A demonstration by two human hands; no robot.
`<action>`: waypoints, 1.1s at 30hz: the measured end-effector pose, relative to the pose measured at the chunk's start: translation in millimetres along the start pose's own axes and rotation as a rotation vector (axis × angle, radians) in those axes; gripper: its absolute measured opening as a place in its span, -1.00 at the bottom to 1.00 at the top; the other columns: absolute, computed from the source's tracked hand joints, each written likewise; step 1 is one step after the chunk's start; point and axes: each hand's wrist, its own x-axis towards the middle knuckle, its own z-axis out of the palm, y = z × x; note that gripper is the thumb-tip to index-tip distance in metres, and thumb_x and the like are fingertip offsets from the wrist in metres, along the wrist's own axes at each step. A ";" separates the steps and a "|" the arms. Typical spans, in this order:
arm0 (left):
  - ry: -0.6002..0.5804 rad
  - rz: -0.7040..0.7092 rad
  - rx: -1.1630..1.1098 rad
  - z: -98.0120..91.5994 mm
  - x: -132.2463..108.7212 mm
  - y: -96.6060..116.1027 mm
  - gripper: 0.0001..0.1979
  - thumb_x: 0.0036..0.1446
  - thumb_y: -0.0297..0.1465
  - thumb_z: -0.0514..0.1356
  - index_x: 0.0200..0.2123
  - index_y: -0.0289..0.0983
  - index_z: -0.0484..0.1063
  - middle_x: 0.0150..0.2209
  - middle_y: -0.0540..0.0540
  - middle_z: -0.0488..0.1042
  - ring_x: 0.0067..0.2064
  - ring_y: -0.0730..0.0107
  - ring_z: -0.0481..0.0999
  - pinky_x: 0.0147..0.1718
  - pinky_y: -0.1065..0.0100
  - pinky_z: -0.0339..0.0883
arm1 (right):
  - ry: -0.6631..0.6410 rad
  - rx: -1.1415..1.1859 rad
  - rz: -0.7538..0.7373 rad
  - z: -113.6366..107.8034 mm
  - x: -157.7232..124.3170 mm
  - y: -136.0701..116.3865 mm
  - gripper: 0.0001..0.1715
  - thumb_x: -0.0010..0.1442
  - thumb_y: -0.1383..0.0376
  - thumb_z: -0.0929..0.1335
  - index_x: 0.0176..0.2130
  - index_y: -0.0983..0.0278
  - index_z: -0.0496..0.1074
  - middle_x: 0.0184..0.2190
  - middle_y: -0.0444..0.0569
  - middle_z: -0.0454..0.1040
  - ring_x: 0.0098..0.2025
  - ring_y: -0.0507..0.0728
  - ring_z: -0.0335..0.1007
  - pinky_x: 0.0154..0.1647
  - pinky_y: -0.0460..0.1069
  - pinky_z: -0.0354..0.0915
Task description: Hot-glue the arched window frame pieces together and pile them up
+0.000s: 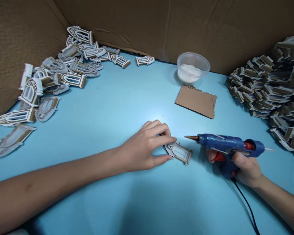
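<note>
My left hand point(150, 145) pinches the pointed end of a small arched window-frame piece point(180, 152) between thumb and forefinger. The piece lies on the blue table, its plain greyish side facing up. In my right hand point(247, 168) is a blue hot glue gun point(222, 143), with fingers wrapped round the grip and at the red trigger. Its metal nozzle points left, just above and to the right of the window piece, apart from it. A clear glue stick pokes out of the gun's rear.
Several loose window pieces point(72, 79) are heaped at the left and back left. A dense pile of similar pieces point(264, 88) stands at the right. A clear plastic tub point(193, 67) with white contents sits behind a cardboard scrap point(196, 101). Cardboard walls point(137, 26) border the table; a black cord point(246, 202) trails from the gun.
</note>
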 end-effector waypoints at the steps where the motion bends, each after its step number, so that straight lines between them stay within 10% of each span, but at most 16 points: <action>1: 0.001 0.000 -0.010 -0.8 0.1 0.4 -0.63 0.30 -0.23 0.30 0.12 -0.23 0.48 -0.03 -0.18 0.48 -0.02 0.23 0.41 -0.01 0.22 0.24 | 0.040 0.053 0.004 -0.9 0.3 1.3 -0.38 0.28 -0.26 0.33 -0.28 0.18 0.61 -0.36 0.06 0.60 -0.35 0.26 0.53 -0.34 0.13 0.42; 11: -0.169 0.141 -0.027 -10.7 -1.0 9.3 -0.54 0.24 -0.38 0.21 0.20 -0.17 0.31 0.32 -0.21 0.31 0.22 0.09 0.33 0.21 0.08 0.23 | 0.152 0.281 -0.024 4.8 10.8 -4.9 -0.52 0.33 -0.09 0.37 -0.25 0.24 0.59 -0.36 0.04 0.54 -0.40 0.16 0.40 -0.39 0.06 0.33; 20: -0.008 0.187 -0.009 -5.3 -2.5 4.8 -0.74 0.36 -0.47 0.07 -0.01 -0.26 0.52 -0.23 -0.15 0.47 -0.18 0.33 0.40 -0.11 0.25 0.33 | 0.161 0.259 0.014 8.2 10.2 -6.6 -0.53 0.26 -0.11 0.45 -0.26 0.25 0.59 -0.35 0.04 0.60 -0.41 0.14 0.44 -0.38 0.04 0.41; 33: 0.027 0.156 0.023 -2.2 -3.3 3.6 -0.59 0.31 -0.53 0.15 0.19 -0.25 0.48 -0.13 -0.17 0.38 -0.14 0.36 0.37 -0.19 0.33 0.35 | 0.132 0.235 -0.002 7.4 8.4 -4.2 -0.53 0.27 -0.11 0.45 -0.25 0.25 0.61 -0.35 0.01 0.58 -0.40 0.11 0.43 -0.36 0.01 0.41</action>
